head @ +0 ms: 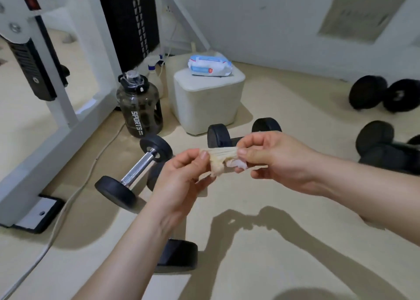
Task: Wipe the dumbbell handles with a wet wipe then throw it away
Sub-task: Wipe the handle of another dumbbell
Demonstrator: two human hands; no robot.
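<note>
A crumpled wet wipe is stretched between my two hands above the floor. My left hand pinches its left end and my right hand pinches its right end. Below my left hand lies a dumbbell with a chrome handle and black ends. A second dumbbell lies behind my hands, its handle mostly hidden by my right hand. A third dumbbell's black end shows under my left forearm. A wipe packet rests on a white bin.
A dark sports water bottle stands left of the bin. A white gym machine frame fills the left side, with a cable trailing on the floor. More black dumbbells lie at the right, near the wall.
</note>
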